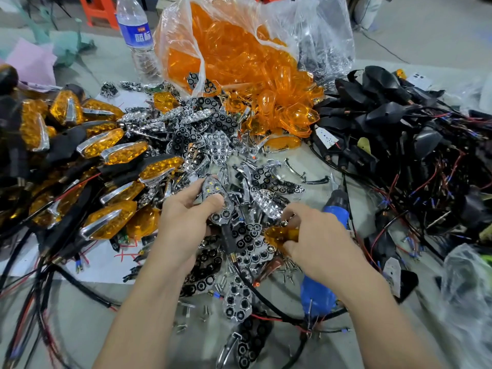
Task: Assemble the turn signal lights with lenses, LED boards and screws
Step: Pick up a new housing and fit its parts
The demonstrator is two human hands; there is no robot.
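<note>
Over the cluttered table (87,328), my left grip (183,217) is clamping the chrome LED reflector (217,194) while my right grip (316,243) is pinching an amber lens (277,234) nearby. I am aiming to match its pointed end to the reflector's before pressing down.

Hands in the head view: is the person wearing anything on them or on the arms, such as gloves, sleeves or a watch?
The left hand and right hand are bare, with no gloves, rings or tape visible. The forearms are uncovered down to the frame's bottom edge, and no sleeve, watch or wristband is in view.
</note>
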